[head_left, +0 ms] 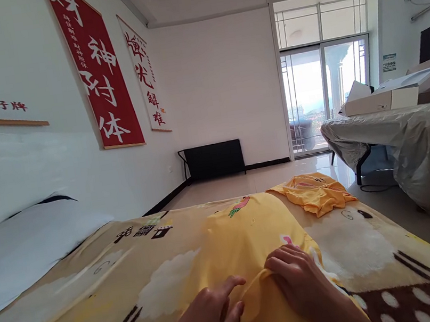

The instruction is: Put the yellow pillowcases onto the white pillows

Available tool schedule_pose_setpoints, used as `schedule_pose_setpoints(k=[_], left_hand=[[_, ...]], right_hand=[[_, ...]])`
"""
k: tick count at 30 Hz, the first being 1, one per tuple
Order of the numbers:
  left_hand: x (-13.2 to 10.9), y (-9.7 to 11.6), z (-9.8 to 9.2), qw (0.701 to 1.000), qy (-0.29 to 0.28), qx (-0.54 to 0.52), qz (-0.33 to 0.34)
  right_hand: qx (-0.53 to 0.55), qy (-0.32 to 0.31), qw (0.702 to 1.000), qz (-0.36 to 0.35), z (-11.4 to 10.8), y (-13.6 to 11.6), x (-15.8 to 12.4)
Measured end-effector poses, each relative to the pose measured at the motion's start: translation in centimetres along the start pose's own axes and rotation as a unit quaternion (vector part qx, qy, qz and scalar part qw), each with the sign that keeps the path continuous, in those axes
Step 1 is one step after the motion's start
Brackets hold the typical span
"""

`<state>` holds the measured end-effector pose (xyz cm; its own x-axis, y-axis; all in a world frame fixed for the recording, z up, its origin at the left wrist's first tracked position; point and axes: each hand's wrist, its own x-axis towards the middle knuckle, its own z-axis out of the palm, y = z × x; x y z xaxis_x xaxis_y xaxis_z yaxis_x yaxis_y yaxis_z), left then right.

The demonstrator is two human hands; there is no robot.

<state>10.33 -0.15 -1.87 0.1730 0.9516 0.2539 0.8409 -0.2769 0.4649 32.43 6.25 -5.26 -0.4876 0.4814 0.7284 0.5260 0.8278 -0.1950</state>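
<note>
Right hand [297, 275] on cloth [246, 237], "财神附体" banner [104, 80]

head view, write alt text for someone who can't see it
A person's left hand and right hand handle a yellow garment spread over a patterned blanket. Crumpled yellow cloth lies beyond at right, a white pillow at left.

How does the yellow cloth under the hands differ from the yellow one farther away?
The near cloth is spread out, while the far cloth lies bunched. The right hand touches the near cloth; no hand touches the far cloth. Both are yellow and lie on the patterned blanket.
</note>
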Motion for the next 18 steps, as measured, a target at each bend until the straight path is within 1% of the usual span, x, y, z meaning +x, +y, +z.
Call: schedule_pose_setpoints(k=[1,2,5,6,7,9,10,11,13,16,18], left_hand=[[0.2,-0.2,-0.1,1.000,-0.001,-0.008,0.012],[0.5,-0.5,-0.1,1.000,0.012,-0.008,0.027],[2.0,-1.6,0.4,0.993,0.082,0.042,0.079],[2.6,-2.0,0.7,0.990,0.085,0.058,0.095],[3.2,-2.4,1.0,0.990,0.072,0.065,0.106],[4.2,-3.0,1.7,0.992,0.027,0.046,0.115],[4.6,-3.1,1.9,0.992,0.014,0.030,0.118],[4.8,-3.0,2.0,0.993,0.015,0.015,0.120],[5.0,-2.7,2.0,0.992,0.047,-0.013,0.120],[4.7,-2.2,1.8,0.984,0.120,-0.060,0.116],[4.6,-2.1,2.1,0.977,0.163,-0.076,0.111]], right_hand=[[0.002,0.003,1.000,-0.004,0.5,-0.1,-0.1],[0.004,0.009,1.000,-0.009,0.9,-0.1,-0.2],[0.017,0.055,0.998,-0.029,1.5,-0.4,-0.6],[0.028,0.067,0.997,-0.038,1.5,-0.5,-0.6],[0.038,0.075,0.995,-0.047,1.4,-0.7,-0.6],[0.053,0.082,0.993,-0.065,1.2,-0.9,-0.5],[0.058,0.083,0.992,-0.073,1.1,-0.9,-0.5],[0.061,0.086,0.991,-0.079,1.0,-0.9,-0.4],[0.067,0.093,0.990,-0.086,0.9,-0.9,-0.3],[0.077,0.102,0.988,-0.086,0.8,-0.9,-0.1],[0.081,0.092,0.989,-0.077,0.6,-0.9,-0.1]])
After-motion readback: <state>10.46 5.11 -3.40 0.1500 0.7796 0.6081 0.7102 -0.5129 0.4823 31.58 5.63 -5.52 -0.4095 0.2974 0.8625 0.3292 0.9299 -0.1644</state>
